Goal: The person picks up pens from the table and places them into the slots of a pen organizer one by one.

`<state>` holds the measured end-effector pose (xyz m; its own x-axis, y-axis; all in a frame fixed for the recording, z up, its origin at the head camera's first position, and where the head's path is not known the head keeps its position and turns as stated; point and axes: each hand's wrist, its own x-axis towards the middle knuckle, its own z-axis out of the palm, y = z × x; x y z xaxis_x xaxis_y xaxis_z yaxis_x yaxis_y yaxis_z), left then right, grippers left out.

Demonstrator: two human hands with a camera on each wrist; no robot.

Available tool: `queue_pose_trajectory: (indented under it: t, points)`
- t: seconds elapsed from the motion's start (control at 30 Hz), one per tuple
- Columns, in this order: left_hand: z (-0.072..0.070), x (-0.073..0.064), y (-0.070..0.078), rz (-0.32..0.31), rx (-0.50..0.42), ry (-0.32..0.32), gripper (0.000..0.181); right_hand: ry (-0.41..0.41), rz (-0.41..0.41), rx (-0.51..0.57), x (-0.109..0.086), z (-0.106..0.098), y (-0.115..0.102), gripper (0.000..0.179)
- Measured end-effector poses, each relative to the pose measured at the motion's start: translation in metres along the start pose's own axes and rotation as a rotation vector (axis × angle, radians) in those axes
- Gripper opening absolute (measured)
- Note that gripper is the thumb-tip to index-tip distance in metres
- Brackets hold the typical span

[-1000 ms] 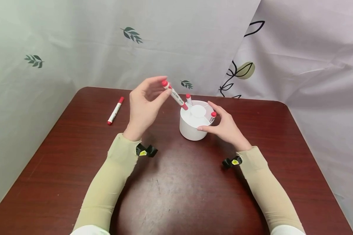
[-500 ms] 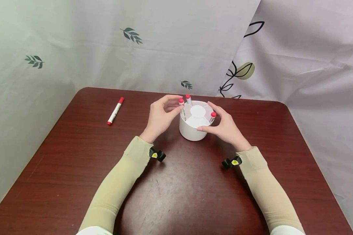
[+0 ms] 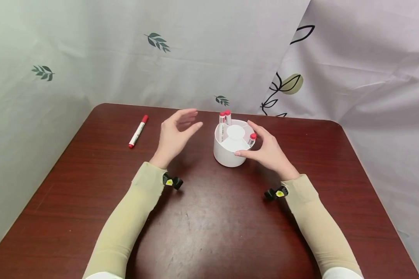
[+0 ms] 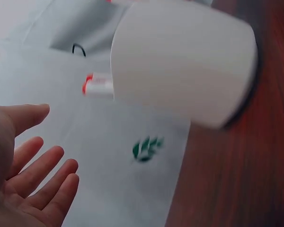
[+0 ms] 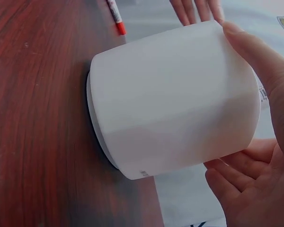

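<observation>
A white round pen organizer [image 3: 228, 156] with divided compartments stands upright on the table. My right hand [image 3: 269, 152] grips its right side, the thumb on the near wall and the fingers round the far wall; the right wrist view shows this grip on the wall [image 5: 175, 99] too. Left of the organizer, my left hand [image 3: 174, 135] hangs in the air with nothing in it, its fingers apart from the wall. At the organizer's left stand a red-capped white marker [image 3: 221, 130] and, just behind, a second marker [image 3: 228, 117]. Another marker [image 3: 252, 138] leans near my right fingers.
On the left part of the dark red-brown table [image 3: 209, 232] lies one more red-capped marker [image 3: 137, 132]. A pale curtain [image 3: 118, 58] with leaf prints hangs behind the table and along its sides.
My left hand brought a marker over to the organizer, set it upright in the left side, let go and drew back left. The right hand kept its grip on the organizer.
</observation>
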<state>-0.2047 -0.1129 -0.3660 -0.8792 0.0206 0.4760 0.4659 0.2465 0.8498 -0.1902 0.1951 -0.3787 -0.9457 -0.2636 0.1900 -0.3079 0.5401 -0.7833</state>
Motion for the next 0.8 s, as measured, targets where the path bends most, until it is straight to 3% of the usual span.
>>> queue_pose_trajectory:
  t: [0.27,0.43,0.6,0.8]
  points:
    - [-0.055,-0.006,-0.018,-0.09,0.108,0.072,0.042,0.027,-0.075,0.015,-0.007,-0.004,0.001,0.11]
    - [-0.084,-0.009,-0.028,-0.158,0.23,0.099,0.046,0.023,-0.051,-0.02,-0.006,-0.004,0.0,0.112]
    - [-0.103,-0.014,-0.036,-0.224,0.309,0.114,0.049,0.023,-0.032,-0.044,-0.003,0.001,-0.002,0.109]
    - [-0.116,-0.018,-0.041,-0.281,0.366,0.113,0.053,0.038,-0.016,-0.034,-0.003,0.004,-0.003,0.105]
